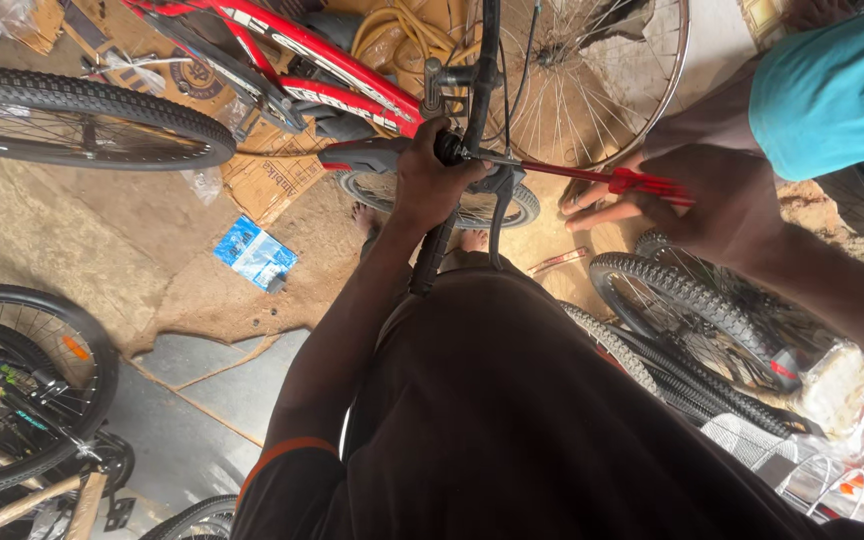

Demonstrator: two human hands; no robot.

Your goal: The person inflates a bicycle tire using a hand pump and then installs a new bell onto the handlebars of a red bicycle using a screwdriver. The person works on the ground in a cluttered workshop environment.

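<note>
Over a dusty workshop floor [72, 240], the left hand [430, 180] clasps a red bicycle's handlebar [372, 155] while the right hand [722, 200] grips a red-handled screwdriver [602, 178].

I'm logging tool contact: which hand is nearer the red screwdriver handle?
Right. The right hand grips the red screwdriver handle; the left hand holds the handlebar by the screwdriver's tip, away from the handle.

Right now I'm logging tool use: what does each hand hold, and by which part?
The left hand wraps the bicycle handlebar beside its grey grip. The right hand holds a red-handled screwdriver by its handle, shaft toward the bar.
</note>
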